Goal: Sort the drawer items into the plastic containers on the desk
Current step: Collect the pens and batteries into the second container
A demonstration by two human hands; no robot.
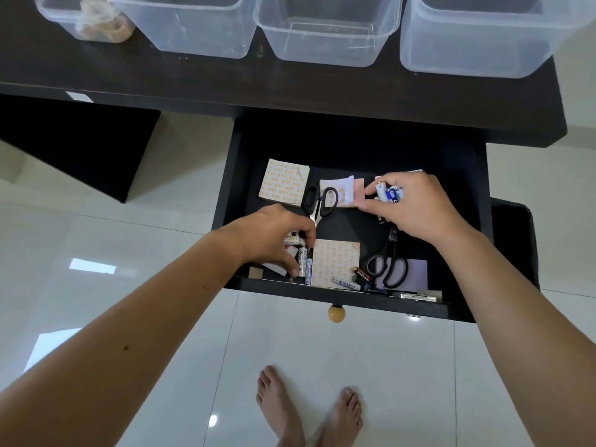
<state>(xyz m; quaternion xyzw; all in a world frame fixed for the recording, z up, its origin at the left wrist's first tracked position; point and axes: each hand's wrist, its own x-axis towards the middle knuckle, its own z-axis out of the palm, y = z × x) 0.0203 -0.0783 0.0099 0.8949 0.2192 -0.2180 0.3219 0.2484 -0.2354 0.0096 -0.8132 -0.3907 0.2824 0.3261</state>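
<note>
Reaching into the open drawer [232, 175], the person works both hands among the clutter, and the risk lies in how much each hand carries. Nearest, loose batteries [356, 280] lie by the front wall, easy to overlook. The left hand [274, 233] curls its fingers down onto a cluster of batteries beside a patterned pad [335, 259]; whether it has them fully gripped cannot be told, so a hasty lift could scatter them. Farther in, the right hand [416, 208] pinches several batteries [388, 193] in curled fingers, directly over one pair of scissors [388, 266]; adding more could spill the bunch. A second pair of scissors [321, 200] lies beside the left hand, blades toward it. Beyond, the containers [325, 30] wait on the desk [129, 79], well apart from the drawer, so a loose load may drop on the way.
</note>
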